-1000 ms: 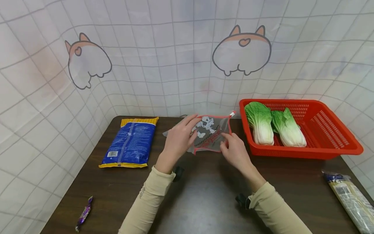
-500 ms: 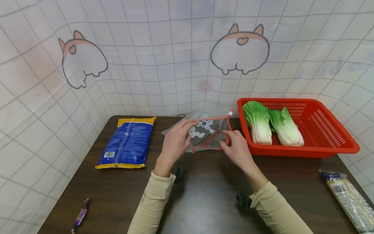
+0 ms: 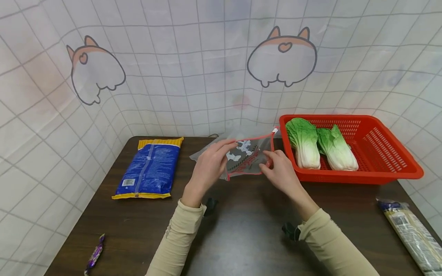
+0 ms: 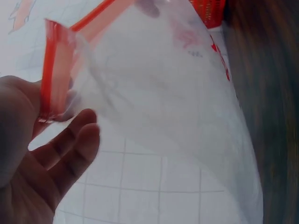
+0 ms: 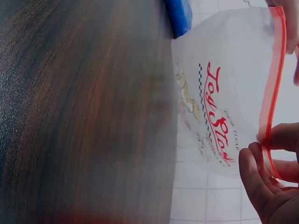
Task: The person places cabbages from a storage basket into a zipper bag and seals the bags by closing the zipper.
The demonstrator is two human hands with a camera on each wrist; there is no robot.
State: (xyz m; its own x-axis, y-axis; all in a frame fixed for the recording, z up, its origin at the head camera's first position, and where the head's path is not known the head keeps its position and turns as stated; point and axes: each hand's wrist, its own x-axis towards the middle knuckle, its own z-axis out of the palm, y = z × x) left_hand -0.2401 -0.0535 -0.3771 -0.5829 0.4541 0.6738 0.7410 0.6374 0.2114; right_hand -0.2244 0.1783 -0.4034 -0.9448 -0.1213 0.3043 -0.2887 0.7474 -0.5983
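A clear zip bag point(image 3: 253, 151) with a red zip band, red lettering and white figures is held up over the far middle of the table. My left hand point(image 3: 208, 165) grips its left end; in the left wrist view, the red band point(image 4: 57, 70) lies against that hand point(image 4: 39, 163), with two fingers off the plastic. On the other side my right hand point(image 3: 282, 172) pinches the bag's right edge. The right wrist view has the right hand's fingers point(image 5: 252, 175) at the red band point(image 5: 274, 88). A white slider point(image 3: 275, 130) sits at the zip's upper right corner. The bag's mouth looks parted.
A red basket point(image 3: 380, 175) with two Chinese cabbages point(image 3: 307, 147) stands close to the right hand. Left of the hands lies a blue and yellow packet point(image 3: 147, 168). A purple-wrapped candy point(image 3: 94, 255) is at front left, a long clear-wrapped package point(image 3: 411, 234) at front right.
Both hands keep hold of the bag in nearly the same place. The bag's back has spread out more behind the left hand. The view has shifted slightly.
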